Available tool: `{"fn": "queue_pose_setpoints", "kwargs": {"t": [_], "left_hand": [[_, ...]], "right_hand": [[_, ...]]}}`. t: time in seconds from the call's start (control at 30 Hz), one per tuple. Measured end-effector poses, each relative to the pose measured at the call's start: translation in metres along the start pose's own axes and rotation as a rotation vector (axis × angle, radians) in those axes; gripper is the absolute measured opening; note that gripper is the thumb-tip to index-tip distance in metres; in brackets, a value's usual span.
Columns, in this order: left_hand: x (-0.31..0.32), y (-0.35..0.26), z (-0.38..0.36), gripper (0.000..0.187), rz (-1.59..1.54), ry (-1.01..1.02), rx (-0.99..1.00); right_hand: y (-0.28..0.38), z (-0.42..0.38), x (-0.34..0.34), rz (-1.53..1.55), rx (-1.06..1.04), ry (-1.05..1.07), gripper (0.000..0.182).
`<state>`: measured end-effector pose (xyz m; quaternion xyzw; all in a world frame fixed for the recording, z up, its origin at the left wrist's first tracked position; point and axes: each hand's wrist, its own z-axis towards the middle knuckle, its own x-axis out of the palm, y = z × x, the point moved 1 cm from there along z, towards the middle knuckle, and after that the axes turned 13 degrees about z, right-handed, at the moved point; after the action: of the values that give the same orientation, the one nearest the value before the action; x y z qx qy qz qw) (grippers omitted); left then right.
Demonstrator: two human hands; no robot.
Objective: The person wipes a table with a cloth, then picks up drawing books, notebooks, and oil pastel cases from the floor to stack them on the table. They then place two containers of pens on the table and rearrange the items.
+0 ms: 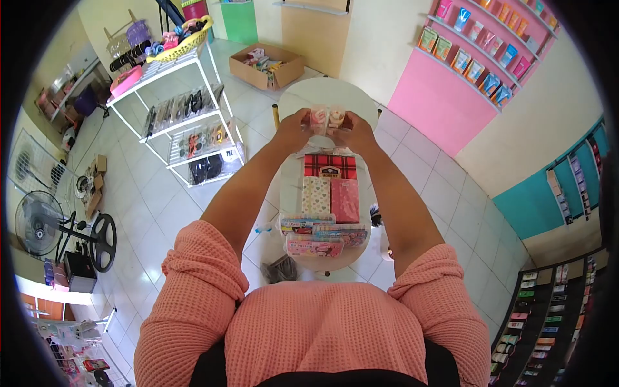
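Over the far half of the oval table (290, 187), my left hand (295, 131) closes on the left side of a small clear pack with a pink, round-patterned content (318, 118). My right hand (355, 132) grips a matching pack with cream content (336, 119), side by side with the first. Clear plastic (322, 144) lies just below my hands. Nearer to me are a red plaid academy notebook (330, 165), a heart-patterned notebook (316, 196) and a pink notebook (345, 201). Several colourful flat packs (314, 246) overlap at the near edge.
A white wire rack (161, 126) with packaged goods and a yellow basket (184, 46) stands at left. Beyond the table sits a cardboard box (267, 66) of goods. A fan (42, 222) stands far left. Wall shelves (477, 48) hold tubes; a black display (548, 322) is at lower right.
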<state>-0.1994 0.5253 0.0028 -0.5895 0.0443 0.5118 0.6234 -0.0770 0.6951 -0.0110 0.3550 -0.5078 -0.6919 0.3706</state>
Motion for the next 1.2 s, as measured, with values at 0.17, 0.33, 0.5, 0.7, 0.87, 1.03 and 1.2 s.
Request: {"fn": "queue_pose_setpoints", "kwargs": {"t": [0.17, 0.33, 0.5, 0.7, 0.87, 1.03, 1.2], "left_hand": [[-0.005, -0.004, 0.005, 0.045, 0.124, 0.03, 0.025], [-0.002, -0.006, 0.003, 0.045, 0.142, 0.025, 0.048], [-0.003, -0.01, 0.003, 0.046, 0.201, 0.059, 0.02], [0.003, 0.006, 0.003, 0.066, 0.237, 0.023, 0.05], [-0.002, 0.03, -0.016, 0.082, -0.022, -0.243, 0.032], [0.01, -0.033, -0.078, 0.024, -0.437, -0.41, 0.129], [0.081, -0.124, -0.129, 0.013, -0.374, 0.094, 0.116]], "right_hand": [[0.027, -0.005, 0.002, -0.358, 0.004, -0.026, 0.049], [0.021, -0.003, -0.002, -0.327, 0.011, 0.007, 0.048], [0.02, -0.004, -0.002, -0.355, 0.027, 0.002, 0.048], [0.016, -0.008, -0.003, -0.29, 0.033, 0.065, 0.059], [0.021, -0.038, -0.071, -0.299, -0.275, -0.23, 0.067], [0.011, -0.163, -0.178, -0.384, -0.094, -0.665, 0.035], [-0.077, -0.335, -0.225, -0.469, 0.296, -1.11, 0.033]]}}
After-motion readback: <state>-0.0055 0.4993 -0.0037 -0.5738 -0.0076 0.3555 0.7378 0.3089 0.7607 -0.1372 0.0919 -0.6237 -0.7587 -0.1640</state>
